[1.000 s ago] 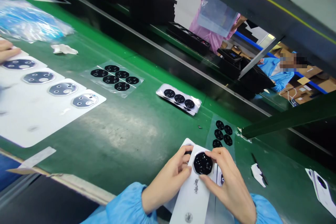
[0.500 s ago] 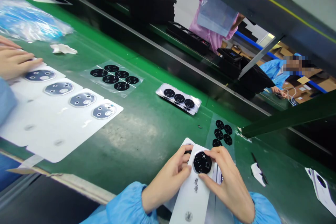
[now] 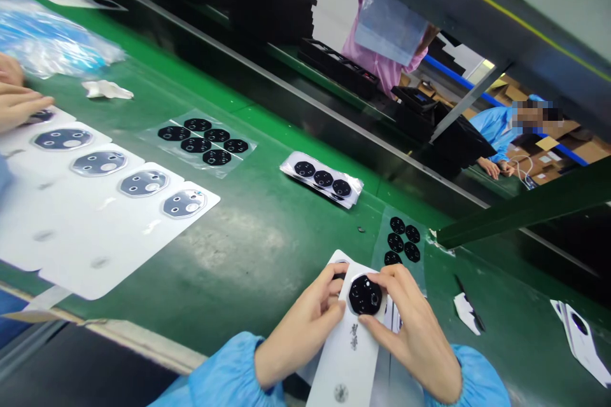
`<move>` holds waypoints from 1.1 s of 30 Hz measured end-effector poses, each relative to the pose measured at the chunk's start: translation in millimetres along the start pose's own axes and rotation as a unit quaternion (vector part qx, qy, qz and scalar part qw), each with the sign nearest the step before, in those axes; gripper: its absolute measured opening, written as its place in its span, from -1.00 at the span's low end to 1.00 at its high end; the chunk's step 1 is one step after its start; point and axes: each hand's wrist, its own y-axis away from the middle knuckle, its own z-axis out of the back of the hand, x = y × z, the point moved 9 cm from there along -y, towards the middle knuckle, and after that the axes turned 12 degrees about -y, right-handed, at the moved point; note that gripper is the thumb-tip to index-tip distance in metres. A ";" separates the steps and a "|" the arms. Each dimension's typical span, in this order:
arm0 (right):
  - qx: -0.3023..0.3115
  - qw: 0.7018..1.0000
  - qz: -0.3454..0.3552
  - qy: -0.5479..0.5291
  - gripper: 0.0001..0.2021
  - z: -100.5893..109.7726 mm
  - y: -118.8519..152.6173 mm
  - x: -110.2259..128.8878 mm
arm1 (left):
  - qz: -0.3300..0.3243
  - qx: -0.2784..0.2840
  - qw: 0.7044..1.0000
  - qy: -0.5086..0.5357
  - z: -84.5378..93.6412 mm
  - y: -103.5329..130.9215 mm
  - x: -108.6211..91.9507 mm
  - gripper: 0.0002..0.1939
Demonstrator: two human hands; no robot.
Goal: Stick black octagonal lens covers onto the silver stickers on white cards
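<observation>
My forearms, in blue sleeves, extended from the lower edge, both wrists angled inward over a white panel tilted in front of me. My left hand gripped the panel's left side near the top, thumb bent onto its face. My right hand was at the other side, thumb and forefinger curved about the rim of the black disc near the panel's upper end, holding it between them.

At far left lay a clear bag with something blue inside. A clear sheet bore six black discs, and a glossy stack showed three on top.

The green table spread beneath everything. Across the way were a person in pink and a person in blue. To my left, a co-worker's hands rested at a row of white panels. Right of me, a slim dark tool lay by a white scrap.
</observation>
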 end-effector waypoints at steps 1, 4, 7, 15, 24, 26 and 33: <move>-0.002 1.000 0.004 0.004 -0.65 0.5 -0.1 0.9 | 0.001 0.000 1.000 0.000 -0.1 -0.1 0.3 -0.51; -0.005 1.000 0.012 0.019 -0.65 1.3 -0.2 2.8 | 0.002 0.004 1.000 0.001 -1.2 0.0 1.1 -0.52; -0.005 0.999 0.019 0.029 -0.64 2.0 -0.5 3.8 | -0.003 0.004 1.000 -0.003 -0.9 0.5 0.4 -0.55; -0.023 0.998 0.018 0.058 -0.58 6.6 -5.6 10.0 | -0.012 0.006 1.000 -0.020 0.3 0.0 0.9 -0.54; -0.033 0.985 0.015 0.171 -0.53 1.0 -7.6 21.1 | 0.012 -0.022 0.999 -0.040 5.8 -1.6 14.4 -0.58; -0.036 0.980 0.020 0.197 -0.52 -0.7 -8.4 23.9 | 0.021 -0.050 0.997 -0.056 9.2 -0.4 13.6 -0.64; -0.031 0.978 0.034 0.202 -0.52 -2.7 -11.0 27.9 | 0.019 -0.094 0.993 -0.065 8.0 2.1 3.2 -0.71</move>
